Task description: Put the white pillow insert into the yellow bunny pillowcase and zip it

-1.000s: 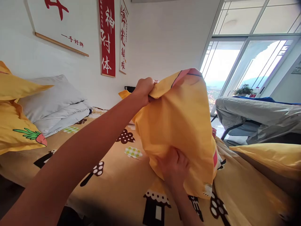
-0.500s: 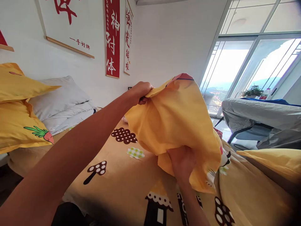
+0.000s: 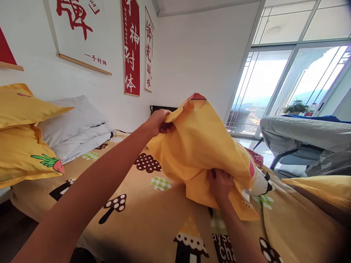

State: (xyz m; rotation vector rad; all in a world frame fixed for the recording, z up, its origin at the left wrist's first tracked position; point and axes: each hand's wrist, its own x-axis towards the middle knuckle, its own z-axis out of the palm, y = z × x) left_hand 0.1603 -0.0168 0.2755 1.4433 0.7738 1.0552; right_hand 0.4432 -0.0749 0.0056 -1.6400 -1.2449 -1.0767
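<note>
Versus a second ago: we're seeing the yellow cloth [image 3: 203, 142] sitting lower, its pink-printed peak now showing against the white wall [image 3: 203, 47] instead of overlapping the window edge. Our left hand [image 3: 161, 120] is riding lower too. Our right hand [image 3: 221, 184] was half sunk in a fold; now its curled knuckles are showing. More of the white animal print [image 3: 259, 182] is coming into view on the right, and we're seeing more of the red checked item [image 3: 255, 157] behind.

Hand state: our left is clenching the cloth's upper left edge, fingers partly hidden underneath. Our right is gripping a bunched lower fold, fingers curling into it.

Location: the cloth is standing up off the middle of the bed, its lower edge drooping onto the tan printed sheet [image 3: 142, 208].

Materials: the cloth is looking thin and matte, tenting to a blunt peak and creasing softly between our hands. The sheet is lying mostly smooth, carrying dark mushroom and house prints. At left, plump yellow pillows [image 3: 19, 153] are stacking with pointed corners beside a wrinkled gray pillow [image 3: 74, 115]. At far right, crinkled translucent plastic [image 3: 298, 133] is draping over furniture.
</note>
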